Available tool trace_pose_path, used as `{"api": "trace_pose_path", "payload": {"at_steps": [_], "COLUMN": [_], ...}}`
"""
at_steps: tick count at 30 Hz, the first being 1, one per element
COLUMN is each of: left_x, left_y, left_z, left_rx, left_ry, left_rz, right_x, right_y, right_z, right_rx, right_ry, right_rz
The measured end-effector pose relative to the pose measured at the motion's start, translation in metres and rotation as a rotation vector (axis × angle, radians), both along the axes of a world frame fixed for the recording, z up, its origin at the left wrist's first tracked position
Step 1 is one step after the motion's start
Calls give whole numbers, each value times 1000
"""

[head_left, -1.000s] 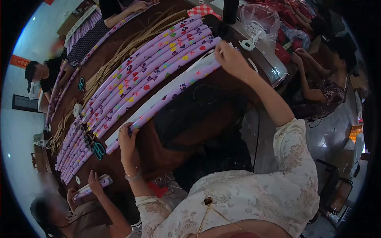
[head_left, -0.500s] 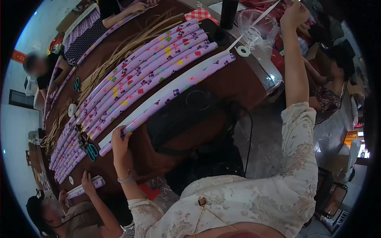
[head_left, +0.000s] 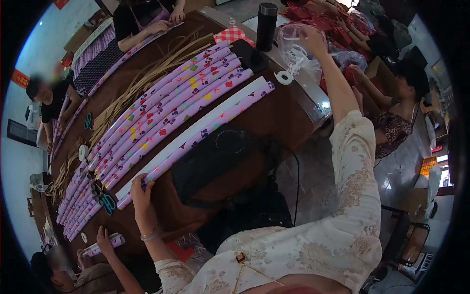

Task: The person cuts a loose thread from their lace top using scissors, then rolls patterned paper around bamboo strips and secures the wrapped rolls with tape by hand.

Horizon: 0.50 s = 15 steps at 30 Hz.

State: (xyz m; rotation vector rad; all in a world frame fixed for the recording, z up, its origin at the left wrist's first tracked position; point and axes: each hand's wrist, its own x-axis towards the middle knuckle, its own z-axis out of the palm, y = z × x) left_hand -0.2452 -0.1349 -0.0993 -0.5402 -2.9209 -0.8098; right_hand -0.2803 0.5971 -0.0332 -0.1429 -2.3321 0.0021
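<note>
A lilac patterned paper roll (head_left: 230, 117) lies slanting across the table in front of me, a white strip (head_left: 215, 120) showing along its far edge. My left hand (head_left: 142, 193) grips the near end of this roll, thumb on one side and fingers over the top. Stretched far to the upper right, my right hand (head_left: 314, 41) is at a clear plastic bag (head_left: 291, 36) with tangled white strips; its fingers are too small and blurred to read. A roll of white tape (head_left: 284, 77) sits below that bag. Several similar lilac rolls (head_left: 166, 110) lie side by side beyond.
Teal scissors (head_left: 108, 203) lie left of my left hand, and a second pair (head_left: 88, 120) farther off. A black bag (head_left: 215, 164) rests at the table edge before me. A black tumbler (head_left: 267, 27) and phone (head_left: 248, 54) stand at the far end. Other people work around the table.
My right hand has come down and left from its raised position to the plastic bag. The white strip it pulled taut is no longer stretched in the air. My left hand stays on the roll.
</note>
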Motion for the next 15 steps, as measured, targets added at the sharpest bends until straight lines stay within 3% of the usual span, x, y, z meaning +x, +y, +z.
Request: {"api": "trace_pose_path", "payload": {"at_steps": [3,9,10,12,15], "left_x": [-1,-2,-2,-2,-7], "left_y": [-1,1,0,-1,-7], "left_z": [-2,0,-1,-3,-15], "left_rx": [1,21,12,-28,18], "left_ry": [93,80,117,145,125], "left_rz": [-46,-54,-69,-54,-48], "right_x": [20,17,19,19,17], "right_y": [0,-1,-3,0,-33], "right_z": [-34,-49,-43,-49,-36], "right_rx": [251,491,282,202,90], "right_ry": [-943,-843,-801,-365,-38], "right_rz": [-61,-47,-80,11,188]}}
